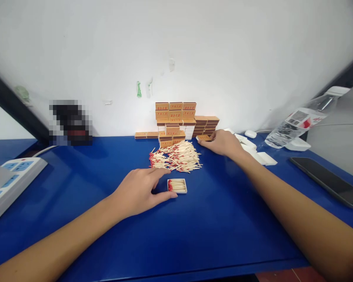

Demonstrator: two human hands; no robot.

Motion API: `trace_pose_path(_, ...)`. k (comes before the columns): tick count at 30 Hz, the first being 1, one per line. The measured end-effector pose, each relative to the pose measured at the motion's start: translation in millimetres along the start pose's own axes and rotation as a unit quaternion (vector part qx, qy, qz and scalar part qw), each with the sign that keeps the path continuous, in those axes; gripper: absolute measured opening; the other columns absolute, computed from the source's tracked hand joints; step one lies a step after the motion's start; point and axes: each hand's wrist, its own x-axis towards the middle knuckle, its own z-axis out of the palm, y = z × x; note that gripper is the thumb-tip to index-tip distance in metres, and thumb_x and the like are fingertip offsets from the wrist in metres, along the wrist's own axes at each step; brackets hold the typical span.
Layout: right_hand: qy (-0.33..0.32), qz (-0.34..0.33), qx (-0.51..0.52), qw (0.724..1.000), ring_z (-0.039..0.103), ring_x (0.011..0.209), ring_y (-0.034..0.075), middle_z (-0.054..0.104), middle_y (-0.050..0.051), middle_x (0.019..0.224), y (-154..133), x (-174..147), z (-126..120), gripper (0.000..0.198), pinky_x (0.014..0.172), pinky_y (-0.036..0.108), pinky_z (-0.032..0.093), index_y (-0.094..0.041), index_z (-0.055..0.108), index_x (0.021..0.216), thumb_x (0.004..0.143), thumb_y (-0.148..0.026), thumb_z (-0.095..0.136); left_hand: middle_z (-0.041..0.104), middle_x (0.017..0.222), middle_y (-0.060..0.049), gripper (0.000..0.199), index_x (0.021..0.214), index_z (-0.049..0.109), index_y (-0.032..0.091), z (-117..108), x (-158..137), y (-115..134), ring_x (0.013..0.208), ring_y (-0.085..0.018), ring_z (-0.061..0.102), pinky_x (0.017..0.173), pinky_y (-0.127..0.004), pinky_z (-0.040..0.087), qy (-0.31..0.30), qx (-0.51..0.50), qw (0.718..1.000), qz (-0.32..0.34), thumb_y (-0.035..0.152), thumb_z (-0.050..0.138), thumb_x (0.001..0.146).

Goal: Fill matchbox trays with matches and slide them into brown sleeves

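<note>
A small white matchbox tray [177,191] filled with red-tipped matches lies on the blue table. Around its left side is my left hand [141,190], thumb and fingers apart, the thumb tip at the tray's near edge. My right hand [222,141] reaches to the back of the table, its thumb and fingers closed about an orange matchbox [204,138] that lies in front of a stack of matchboxes [206,125]. Between my hands and the wall spreads a loose pile of matches [179,157].
More matchboxes [175,114] are stacked against the white wall. White empty trays [257,155] lie beyond my right wrist. At the right are a leaning plastic bottle [300,119] and a phone [329,180]; a power strip [14,176] sits at the left.
</note>
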Motion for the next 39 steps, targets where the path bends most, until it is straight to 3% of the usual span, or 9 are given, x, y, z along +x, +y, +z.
trace_pose_path(6,0.009,-0.102,0.087,0.991,0.058,0.064,0.021,0.068,0.006,0.075,-25.7,-58.0,-30.6,0.053,0.055,0.033,0.035,-0.023,0.062,0.082,0.077,-0.075,0.067,0.071,0.094,-0.004,0.052,0.136,0.063,0.017,-3.2,-0.2,-2.6,0.080,-0.018,0.067,0.072,-0.031,0.054,0.191,0.009,0.981,0.029,0.049,0.069,0.095)
trace_pose_path(10,-0.081,-0.203,0.209,0.953,0.049,0.059,0.015,0.059,-0.002,0.068,-62.8,-111.1,-30.1,0.049,0.054,0.031,0.035,-0.024,0.053,0.077,0.079,-0.069,0.073,0.074,0.112,-0.009,0.058,0.140,0.059,0.016,-3.4,-0.1,-1.5,0.090,-0.019,0.070,0.077,-0.032,0.059,0.209,-0.017,0.975,0.079,0.042,0.076,0.091)
trace_pose_path(15,-0.137,-0.229,0.284,0.921,0.051,0.063,0.014,0.060,-0.003,0.071,-73.3,-126.9,-27.5,0.048,0.056,0.030,0.037,-0.023,0.054,0.078,0.083,-0.067,0.073,0.074,0.102,-0.007,0.028,0.120,0.070,0.016,-1.8,1.1,-1.1,0.084,-0.016,0.069,0.073,-0.027,0.057,0.223,-0.062,0.964,0.127,0.020,0.072,0.093)
trace_pose_path(20,-0.175,-0.264,0.336,0.887,0.052,0.063,0.013,0.060,-0.003,0.070,-64.5,-117.5,-29.9,0.038,0.058,0.028,0.040,-0.022,0.059,0.075,0.092,-0.053,0.072,0.074,0.098,-0.004,0.023,0.118,0.073,0.018,-5.5,3.4,-2.0,0.076,-0.011,0.064,0.066,-0.022,0.054,0.185,-0.158,0.965,0.100,0.016,0.069,0.095)
trace_pose_path(24,-0.117,-0.307,0.342,0.880,0.054,0.069,0.013,0.060,-0.003,0.077,-64.5,-117.3,-29.5,0.033,0.062,0.027,0.042,-0.021,0.057,0.080,0.092,-0.046,0.076,0.076,0.107,-0.004,0.022,0.120,0.074,0.022,-10.0,4.8,-0.6,0.085,-0.012,0.067,0.068,-0.021,0.054,0.139,-0.206,0.966,0.068,0.025,0.067,0.099)
trace_pose_path(29,-0.033,-0.394,0.286,0.873,0.053,0.073,0.015,0.060,0.001,0.082,-62.8,-117.4,-28.4,0.032,0.065,0.029,0.040,-0.021,0.054,0.081,0.101,-0.044,0.064,0.067,0.077,-0.002,0.034,0.095,0.074,0.016,-12.8,4.5,2.5,0.062,-0.010,0.060,0.054,-0.022,0.051,0.061,-0.319,0.946,-0.017,0.044,0.058,0.104)
trace_pose_path(33,0.046,-0.459,0.151,0.874,0.054,0.075,0.018,0.064,0.007,0.094,-60.6,-116.8,-25.8,0.026,0.063,0.031,0.036,-0.020,0.060,0.093,0.106,-0.042,0.053,0.066,0.078,-0.002,0.045,0.116,0.074,0.016,-12.3,3.1,5.2,0.058,-0.011,0.060,0.051,-0.022,0.052,0.023,-0.404,0.912,-0.066,0.053,0.050,0.105)
trace_pose_path(36,0.077,-0.473,0.075,0.875,0.058,0.078,0.020,0.066,0.009,0.093,-59.2,-116.4,-25.3,0.029,0.060,0.032,0.033,-0.020,0.065,0.098,0.107,-0.041,0.048,0.068,0.076,-0.002,0.046,0.126,0.073,0.019,-13.9,3.7,5.9,0.059,-0.012,0.061,0.052,-0.024,0.053,0.037,-0.371,0.923,-0.093,0.054,0.058,0.101)
trace_pose_path(39,0.044,-0.451,0.091,0.887,0.059,0.078,0.020,0.067,0.008,0.094,-55.4,-113.2,-27.4,0.029,0.062,0.032,0.036,-0.020,0.066,0.096,0.105,-0.044,0.054,0.071,0.078,-0.002,0.045,0.129,0.071,0.019,-17.7,6.0,2.6,0.064,-0.014,0.063,0.058,-0.025,0.055,0.068,-0.315,0.942,-0.099,0.048,0.070,0.094)
